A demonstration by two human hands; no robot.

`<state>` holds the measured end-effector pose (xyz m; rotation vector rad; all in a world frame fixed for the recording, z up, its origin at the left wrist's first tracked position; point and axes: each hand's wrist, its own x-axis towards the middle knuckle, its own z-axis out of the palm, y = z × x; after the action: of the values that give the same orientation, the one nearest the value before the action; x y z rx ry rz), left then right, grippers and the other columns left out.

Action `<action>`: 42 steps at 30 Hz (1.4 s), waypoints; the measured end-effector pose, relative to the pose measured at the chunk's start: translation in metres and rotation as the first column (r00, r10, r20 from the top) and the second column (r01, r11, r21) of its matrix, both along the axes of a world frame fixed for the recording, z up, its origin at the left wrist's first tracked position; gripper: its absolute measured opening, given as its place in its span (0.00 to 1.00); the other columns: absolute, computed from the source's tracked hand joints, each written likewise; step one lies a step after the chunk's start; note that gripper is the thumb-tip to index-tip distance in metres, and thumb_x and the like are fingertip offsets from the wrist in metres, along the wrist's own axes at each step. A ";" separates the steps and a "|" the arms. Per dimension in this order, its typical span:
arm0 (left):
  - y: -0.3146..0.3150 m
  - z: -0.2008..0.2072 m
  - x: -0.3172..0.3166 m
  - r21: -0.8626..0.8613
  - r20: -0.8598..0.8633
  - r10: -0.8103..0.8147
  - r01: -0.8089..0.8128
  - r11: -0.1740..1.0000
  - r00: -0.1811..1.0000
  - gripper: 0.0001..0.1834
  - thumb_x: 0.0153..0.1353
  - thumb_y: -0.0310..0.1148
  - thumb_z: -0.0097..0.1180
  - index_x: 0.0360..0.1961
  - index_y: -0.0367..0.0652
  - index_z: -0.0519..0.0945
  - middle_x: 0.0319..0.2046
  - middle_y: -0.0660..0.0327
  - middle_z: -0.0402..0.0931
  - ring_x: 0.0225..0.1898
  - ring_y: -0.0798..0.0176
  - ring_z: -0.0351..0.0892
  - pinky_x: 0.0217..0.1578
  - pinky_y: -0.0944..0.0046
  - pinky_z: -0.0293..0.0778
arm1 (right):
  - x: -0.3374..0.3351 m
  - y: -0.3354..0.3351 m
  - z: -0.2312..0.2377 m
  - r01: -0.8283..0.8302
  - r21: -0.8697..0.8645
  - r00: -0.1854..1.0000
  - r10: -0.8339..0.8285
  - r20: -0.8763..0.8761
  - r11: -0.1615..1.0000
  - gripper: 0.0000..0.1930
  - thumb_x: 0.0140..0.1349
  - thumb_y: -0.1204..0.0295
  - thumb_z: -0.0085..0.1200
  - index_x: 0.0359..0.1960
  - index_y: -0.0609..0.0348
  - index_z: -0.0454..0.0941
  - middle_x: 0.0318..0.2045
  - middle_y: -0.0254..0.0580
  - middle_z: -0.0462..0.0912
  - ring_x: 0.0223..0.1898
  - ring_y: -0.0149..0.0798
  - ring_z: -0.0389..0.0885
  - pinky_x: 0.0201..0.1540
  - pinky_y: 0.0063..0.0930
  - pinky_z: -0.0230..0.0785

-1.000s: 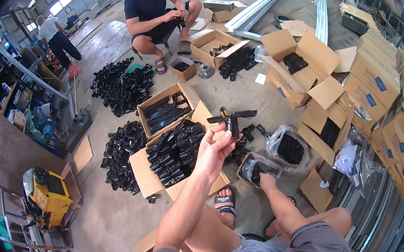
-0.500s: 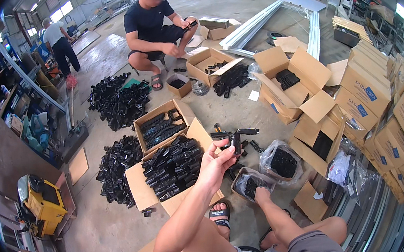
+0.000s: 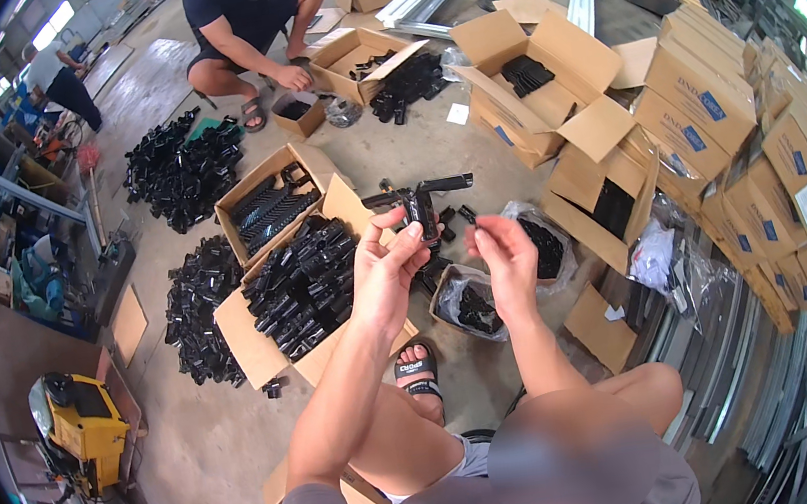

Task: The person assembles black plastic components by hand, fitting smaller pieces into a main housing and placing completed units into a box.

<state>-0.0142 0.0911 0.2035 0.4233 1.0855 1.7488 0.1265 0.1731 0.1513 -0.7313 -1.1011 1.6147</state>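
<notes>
My left hand [image 3: 388, 272] is raised in front of me, its thumb and fingers closed on a black plastic-looking part [image 3: 416, 212]. A black bar [image 3: 446, 184] sticks out to the right beside it; I cannot tell whether it belongs to the same part. Close by on the right, my right hand [image 3: 508, 254] has its fingertips pinched together, and anything between them is too small to make out. Below the hands, a small carton [image 3: 437, 314] lined with clear plastic holds small black pieces. A second plastic bag [image 3: 567, 270] of black pieces stands behind my right hand.
To the left, open cartons [image 3: 235, 328] hold stacked black parts, with a loose heap [image 3: 201, 322] beside them. Another person [image 3: 240, 30] sits across from me near more cartons. Stacked boxes [image 3: 708, 104] and metal profiles [image 3: 731, 373] line the right. A yellow machine [image 3: 88, 427] stands left.
My right hand has come up out of the plastic-lined carton and now pinches near my left hand. My left hand still grips the black part. The view has shifted, moving the scene up and left.
</notes>
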 end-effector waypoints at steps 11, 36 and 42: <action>0.006 0.007 0.018 0.031 -0.105 0.032 -0.029 0.999 0.994 0.19 0.61 0.27 0.64 0.52 0.46 0.71 0.44 0.61 0.82 0.42 0.73 0.80 0.40 0.72 0.75 | -0.014 0.011 0.054 -0.107 0.056 0.994 0.109 -0.018 0.993 0.09 0.61 0.77 0.63 0.41 0.64 0.81 0.36 0.36 0.85 0.36 0.23 0.80 0.36 0.16 0.71; 0.002 0.005 0.017 0.137 -0.278 0.070 -0.033 0.990 0.958 0.17 0.62 0.20 0.60 0.50 0.41 0.71 0.40 0.58 0.83 0.38 0.73 0.79 0.39 0.70 0.75 | -0.021 0.002 0.042 -0.131 -0.045 0.978 0.121 -0.172 0.990 0.09 0.62 0.76 0.63 0.44 0.62 0.81 0.39 0.34 0.84 0.41 0.26 0.80 0.48 0.22 0.72; 0.002 0.004 0.016 0.159 -0.255 0.067 -0.027 0.987 0.965 0.17 0.62 0.20 0.61 0.49 0.41 0.72 0.43 0.54 0.83 0.38 0.72 0.80 0.39 0.71 0.75 | -0.020 -0.001 0.035 -0.068 0.047 0.995 0.071 -0.070 0.997 0.09 0.65 0.74 0.59 0.45 0.62 0.78 0.39 0.34 0.82 0.42 0.26 0.78 0.48 0.22 0.71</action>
<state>0.0020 0.0931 0.2074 0.7452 1.1537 1.8633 0.1061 0.1718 0.1863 -0.6072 -1.1177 1.6571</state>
